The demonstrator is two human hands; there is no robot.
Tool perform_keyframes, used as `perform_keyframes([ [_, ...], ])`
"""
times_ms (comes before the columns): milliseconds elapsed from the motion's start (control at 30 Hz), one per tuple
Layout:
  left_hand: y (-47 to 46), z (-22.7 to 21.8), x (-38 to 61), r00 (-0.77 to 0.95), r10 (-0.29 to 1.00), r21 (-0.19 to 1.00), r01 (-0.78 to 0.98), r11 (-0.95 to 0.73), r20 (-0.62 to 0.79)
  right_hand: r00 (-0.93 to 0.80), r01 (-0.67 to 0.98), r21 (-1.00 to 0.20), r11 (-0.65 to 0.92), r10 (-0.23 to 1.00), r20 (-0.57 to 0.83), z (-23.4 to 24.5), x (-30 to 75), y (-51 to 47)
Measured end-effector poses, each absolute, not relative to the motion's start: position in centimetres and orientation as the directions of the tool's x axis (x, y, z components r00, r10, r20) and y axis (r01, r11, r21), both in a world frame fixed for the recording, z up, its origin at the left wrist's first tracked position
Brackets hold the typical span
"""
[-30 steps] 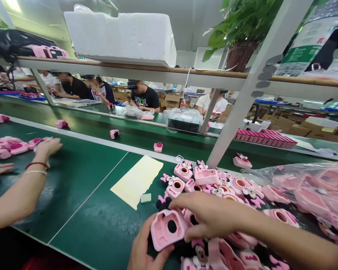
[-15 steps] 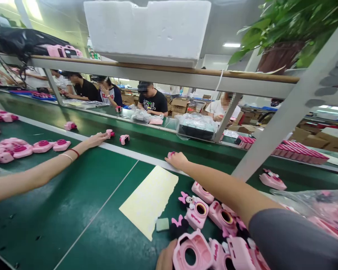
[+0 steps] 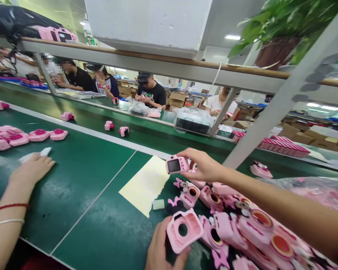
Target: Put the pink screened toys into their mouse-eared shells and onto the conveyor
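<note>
In my right hand (image 3: 204,165) is a small pink toy camera (image 3: 177,165), its dark screen and pink buttons facing me. The fingers close around its right side, above the yellow paper's edge. My left hand (image 3: 160,243), at the bottom centre, grips a pink camera-shaped silicone cover (image 3: 184,229) with a round hole, its hollow inside facing me. Beside and beyond the cover lies a pile of pink covers (image 3: 260,225), some with Minnie Mouse figures and bows. A pale small block (image 3: 158,204) rests near the torn yellow paper (image 3: 146,183).
At the left, a co-worker's hand (image 3: 30,168) with a white cloth-like piece is near a row of pink cameras (image 3: 39,134). Several toy cameras (image 3: 109,125) sit on the green belt beyond the metal strip. A slanted post (image 3: 259,123) and shelf stand ahead; people sit opposite.
My right hand has come back from the belt, lifting the toy camera. My left hand has raised the cover further into view. The co-worker's hand has withdrawn from the belt to the left.
</note>
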State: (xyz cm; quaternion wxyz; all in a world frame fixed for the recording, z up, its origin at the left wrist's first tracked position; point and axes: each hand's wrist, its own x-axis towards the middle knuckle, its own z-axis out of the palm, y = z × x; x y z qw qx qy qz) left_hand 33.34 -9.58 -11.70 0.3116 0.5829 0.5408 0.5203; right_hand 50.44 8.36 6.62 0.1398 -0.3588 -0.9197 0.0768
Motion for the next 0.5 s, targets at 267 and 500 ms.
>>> perform_keyframes([
  [267, -11.8, -7.6, 33.0, 0.105, 0.987, 0.969, 0.2, -0.143, 0.124, -0.528, 0.603, -0.562, 0.566, 0.812, 0.25, 3.3, 55.1, -11.5],
  [500, -14.7, -3.3, 33.9, 0.271, 0.956, 0.885, 0.408, -0.223, 0.116, -0.5, 0.599, -0.595, 0.536, 0.831, 0.245, 1.1, 58.2, -15.1],
])
